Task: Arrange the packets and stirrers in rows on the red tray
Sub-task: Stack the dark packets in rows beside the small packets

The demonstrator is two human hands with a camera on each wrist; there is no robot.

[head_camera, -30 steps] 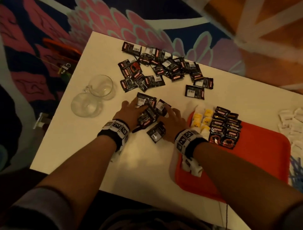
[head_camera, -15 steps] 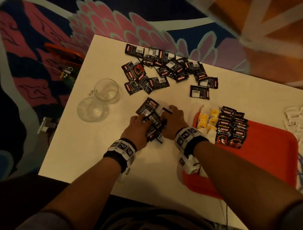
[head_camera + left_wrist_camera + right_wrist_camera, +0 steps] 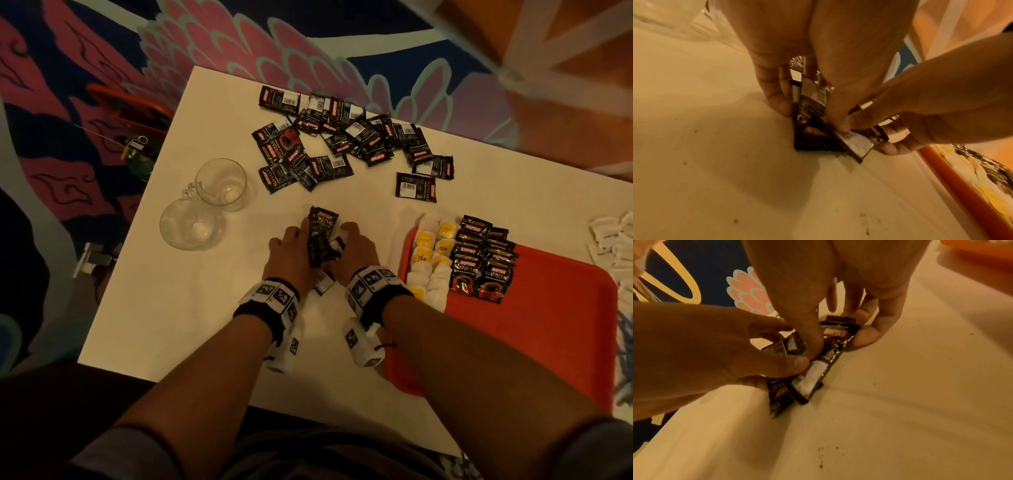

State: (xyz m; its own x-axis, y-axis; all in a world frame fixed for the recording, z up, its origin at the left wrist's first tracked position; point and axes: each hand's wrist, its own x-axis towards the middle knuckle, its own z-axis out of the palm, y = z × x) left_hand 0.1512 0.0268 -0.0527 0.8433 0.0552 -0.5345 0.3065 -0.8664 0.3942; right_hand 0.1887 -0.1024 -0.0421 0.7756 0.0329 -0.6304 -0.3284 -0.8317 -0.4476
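Small stack of black foil coffee sachets (image 3: 321, 240): gathered on the white rectangular table (image 3: 205, 308), toward the middle of its near half, just left of the tray's left edge; pinched between both hands.
Left hand (image 3: 291, 255): fingers curled down around the stack's left side, thumb tip (image 3: 840, 125) pressed on a sachet's white seam (seen from the left wrist).
Right hand (image 3: 352, 253): fingers curled against the stack's right side, thumb and little finger (image 3: 865, 337) clamped on the sachets' edges.
Red rectangular plastic tray (image 3: 548, 342): set at the table's right near corner, part hidden under the right forearm.
Yellow-and-white tea packets (image 3: 431, 257): laid in two overlapping rows along the tray's left edge.
Black sachets already placed (image 3: 483, 260): laid in two overlapping rows just right of the tea packets.
Loose heap of black sachets (image 3: 342, 137): scattered along the table's far edge; one lone sachet (image 3: 416, 186) apart, nearer the tray.
Two clear glass mugs (image 3: 209, 202): stood touching near the table's left edge.
White paper packets (image 3: 613, 246): piled at the table's right edge (too blurred to identify further).
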